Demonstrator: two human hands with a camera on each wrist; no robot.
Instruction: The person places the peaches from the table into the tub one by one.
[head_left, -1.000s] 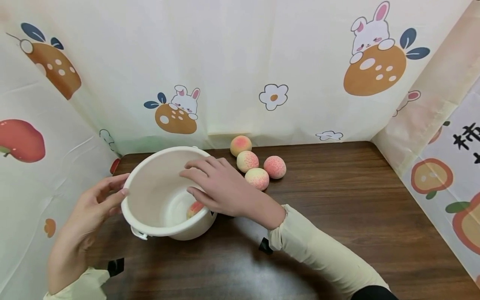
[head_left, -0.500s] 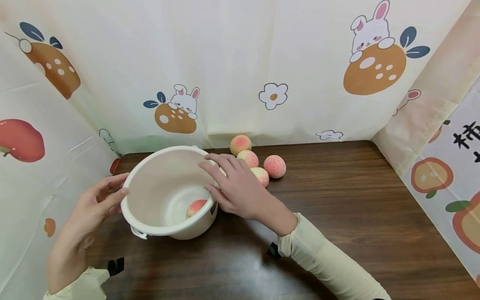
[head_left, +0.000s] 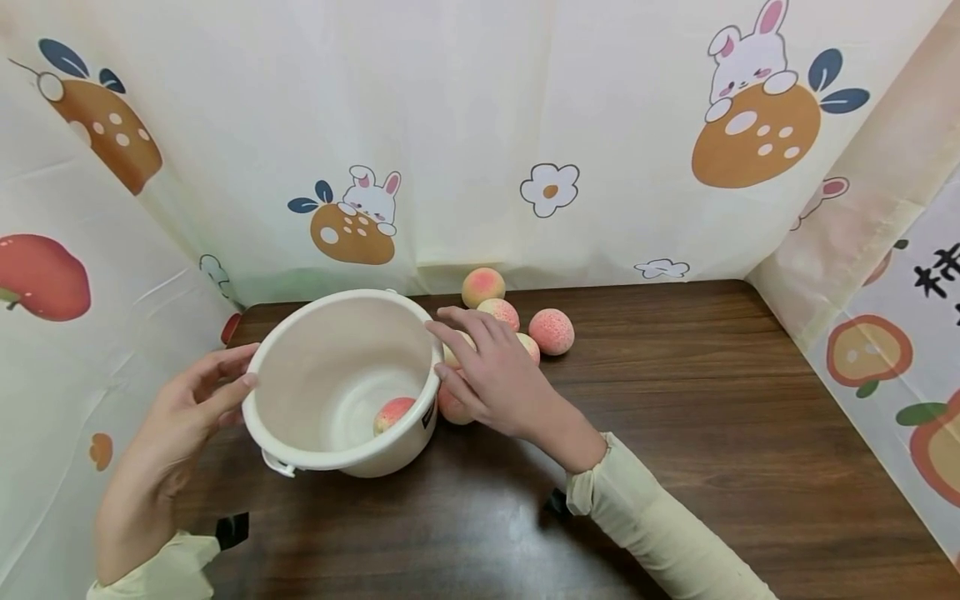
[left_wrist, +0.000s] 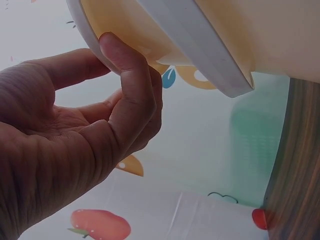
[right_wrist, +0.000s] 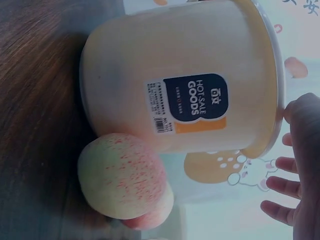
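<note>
A white plastic bucket [head_left: 341,460] stands on the dark wooden table with one pink-yellow peach [head_left: 393,412] inside. My left hand [head_left: 187,408] pinches its left rim between thumb and fingers, as the left wrist view of that hand [left_wrist: 115,105] also shows. At the opposite rim, my right hand [head_left: 504,377] has its fingers spread and holds nothing. In the right wrist view its thumb is at the rim, above the bucket's label [right_wrist: 196,98]. A reddish peach [head_left: 454,402] lies under this hand beside the bucket, partly hidden. A speckled peach [right_wrist: 120,175] sits against the bucket's side.
Several more peaches lie right of the bucket: one at the back [head_left: 483,287], a pale speckled peach [head_left: 501,312] and a pink peach [head_left: 552,332]. The wooden table [head_left: 690,400] ends at printed curtains [head_left: 465,133] behind and at both sides.
My right hand has moved right, from over the bucket's opening to its right rim. The peach inside and others beside the bucket now show more. The left hand has stayed put.
</note>
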